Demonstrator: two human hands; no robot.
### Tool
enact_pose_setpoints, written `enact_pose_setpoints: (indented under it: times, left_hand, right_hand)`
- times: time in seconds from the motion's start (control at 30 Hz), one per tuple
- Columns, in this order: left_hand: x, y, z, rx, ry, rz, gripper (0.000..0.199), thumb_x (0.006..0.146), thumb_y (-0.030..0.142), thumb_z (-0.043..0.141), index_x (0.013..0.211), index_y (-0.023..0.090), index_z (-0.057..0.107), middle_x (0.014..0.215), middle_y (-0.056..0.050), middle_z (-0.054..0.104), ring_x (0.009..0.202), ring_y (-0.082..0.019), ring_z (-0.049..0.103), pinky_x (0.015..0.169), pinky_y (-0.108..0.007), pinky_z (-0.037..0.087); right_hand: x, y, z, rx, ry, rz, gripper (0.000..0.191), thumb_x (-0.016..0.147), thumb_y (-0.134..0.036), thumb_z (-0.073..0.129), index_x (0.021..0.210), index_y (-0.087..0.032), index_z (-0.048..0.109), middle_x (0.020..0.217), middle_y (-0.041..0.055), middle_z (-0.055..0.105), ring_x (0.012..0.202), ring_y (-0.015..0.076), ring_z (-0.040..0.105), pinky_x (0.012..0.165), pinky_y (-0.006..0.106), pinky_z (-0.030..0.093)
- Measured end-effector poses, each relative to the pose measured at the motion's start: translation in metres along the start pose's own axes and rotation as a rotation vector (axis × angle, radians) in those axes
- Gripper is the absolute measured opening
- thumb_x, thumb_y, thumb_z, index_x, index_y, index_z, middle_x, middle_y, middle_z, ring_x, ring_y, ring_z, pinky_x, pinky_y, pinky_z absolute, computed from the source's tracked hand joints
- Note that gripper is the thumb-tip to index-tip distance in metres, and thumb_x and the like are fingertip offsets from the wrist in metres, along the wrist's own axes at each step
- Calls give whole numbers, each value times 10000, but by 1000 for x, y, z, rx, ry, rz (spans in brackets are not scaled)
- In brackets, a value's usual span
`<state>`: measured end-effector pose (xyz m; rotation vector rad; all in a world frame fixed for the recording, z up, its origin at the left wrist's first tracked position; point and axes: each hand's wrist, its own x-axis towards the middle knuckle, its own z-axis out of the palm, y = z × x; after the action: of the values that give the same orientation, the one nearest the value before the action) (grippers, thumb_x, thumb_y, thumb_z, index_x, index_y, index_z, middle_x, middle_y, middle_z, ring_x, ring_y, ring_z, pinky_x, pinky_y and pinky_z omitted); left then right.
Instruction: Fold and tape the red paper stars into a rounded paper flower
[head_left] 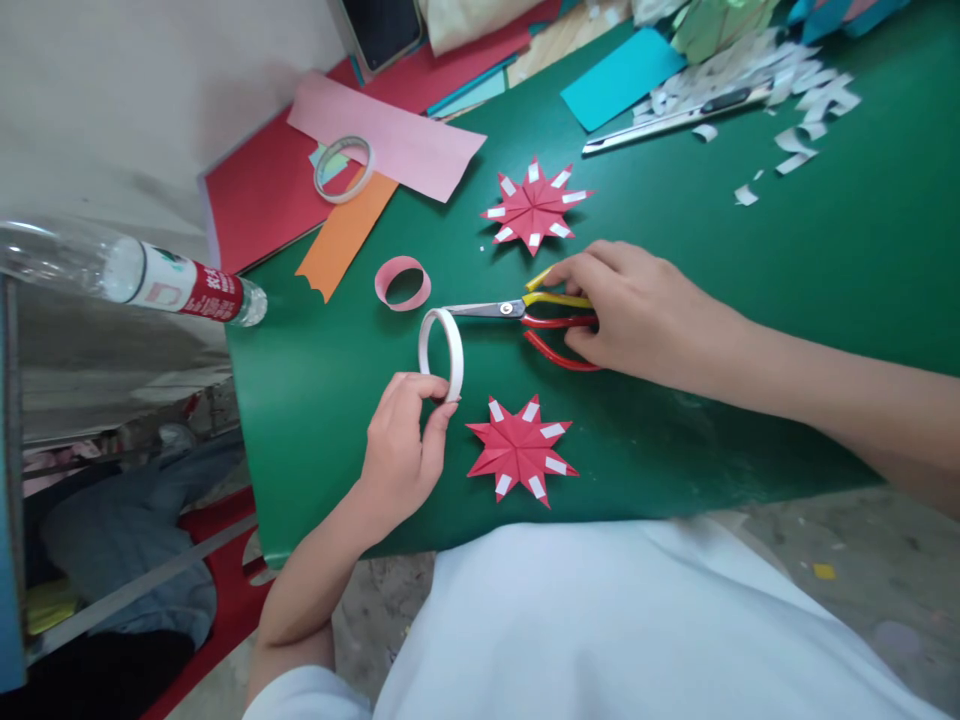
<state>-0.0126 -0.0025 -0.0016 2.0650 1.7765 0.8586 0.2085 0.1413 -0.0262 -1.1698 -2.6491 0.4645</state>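
Note:
My left hand (405, 440) pinches a roll of white tape (455, 355), held up on edge between thumb and fingers. In my right hand (637, 300) is a pair of scissors (559, 310) with yellow and red handles, its closed-looking blades pointing left to the roll's upper rim. Below the scissors lies a red folded-paper star (517, 450) with white tape pieces on most of its points. A second red star (534, 207), also dotted with white pieces, rests above them. Left of the blades stands a pink paper ring (403, 284).
At the left edge a plastic bottle (187, 280) lies tilted. Another tape roll (343, 170) sits on pink paper (397, 130) and orange paper (349, 235). Toward the back are a box cutter (675, 118), blue paper (622, 78), curled white scraps (795, 150) and a phone (384, 30).

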Motion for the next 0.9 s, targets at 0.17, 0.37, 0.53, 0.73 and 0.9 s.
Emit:
enact_pose_setpoints:
  times: [0.17,0.37,0.53,0.73,0.9]
  left_hand:
    - [-4,1,2,-160,65,-141,93,871,198,618,933,196,548,884,-7,694,845,-134,699,761,-257,573]
    - [-3,4,3,-294,105,-164,362,853,187,652,1158,218,458,874,12,694,840,-133,727,802,-293,627]
    - [-1,5,2,-279,118,-136,373,863,214,648,1187,226,462,895,5,700,839,-136,730,796,-298,637]
    - [-2,7,1,-343,133,-142,320,860,153,638,1142,204,497,932,-17,728,871,-143,738,796,-278,632]
    - [-3,7,2,-334,165,-144,307,838,146,663,1108,204,530,902,-3,725,831,-141,743,777,-264,637]
  right_hand:
    - [1,1,-5,36,113,-23,245,772,-146,546,1010,-122,599,1012,141,627,891,225,601,719,319,464]
    - [-1,-1,-5,67,231,-65,186,831,-309,565,954,-173,536,842,53,657,694,147,581,588,265,400]
    - [-5,-8,-9,80,191,-126,433,829,-560,565,983,-160,503,895,86,651,718,182,600,557,295,386]
    - [-6,-14,-12,-60,144,-215,646,688,-707,629,995,-152,501,882,124,631,849,289,595,709,382,465]
    - [-6,-16,-9,-140,182,-294,618,723,-707,588,969,-145,515,879,139,604,849,291,552,768,411,475]
